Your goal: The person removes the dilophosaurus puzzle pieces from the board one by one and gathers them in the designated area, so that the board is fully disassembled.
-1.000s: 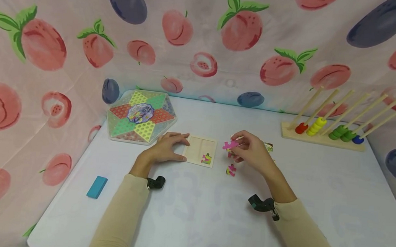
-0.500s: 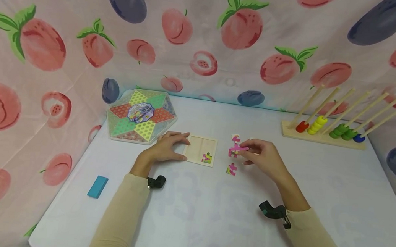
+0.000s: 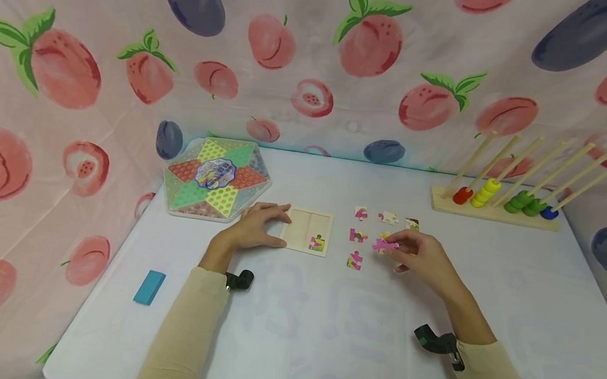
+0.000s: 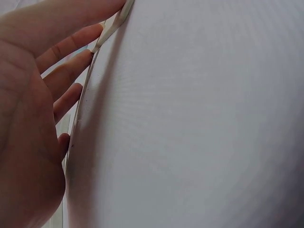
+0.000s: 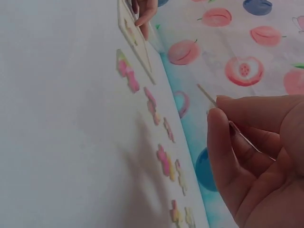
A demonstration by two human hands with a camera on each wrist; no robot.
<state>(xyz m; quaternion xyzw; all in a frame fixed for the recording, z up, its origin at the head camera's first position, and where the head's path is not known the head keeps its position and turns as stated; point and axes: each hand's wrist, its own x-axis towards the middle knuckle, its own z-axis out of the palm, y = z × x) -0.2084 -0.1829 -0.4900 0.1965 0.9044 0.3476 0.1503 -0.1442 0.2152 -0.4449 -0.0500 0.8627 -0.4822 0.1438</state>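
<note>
My left hand [image 3: 255, 226] lies at the left edge of a square wooden puzzle tray [image 3: 296, 229], thumb and index fingertip on its border and fingers loosely spread. One pink and green jigsaw piece [image 3: 317, 243] sits in the tray's near right corner. Thumb and fingers of my right hand [image 3: 425, 259] pinch a pink jigsaw piece [image 3: 382, 245], held above the loose pieces; the right wrist view shows this piece [image 5: 206, 94] edge-on. Loose pieces lie right of the tray, among them a pink one [image 3: 354, 260], another pink one [image 3: 358, 235] and a pale one [image 3: 388, 218]. The right hand hides part of this group.
A hexagonal Chinese checkers board [image 3: 219, 179] lies behind the left hand. At the back right stands a wooden bead rack [image 3: 497, 213] with tall pegs and coloured rings. A blue block [image 3: 149, 287] rests on the white table [image 3: 293, 341] at the left.
My right hand, pinching the pink jigsaw piece, has moved right and toward me, uncovering several loose pieces. My left hand and the tray have stayed in place.
</note>
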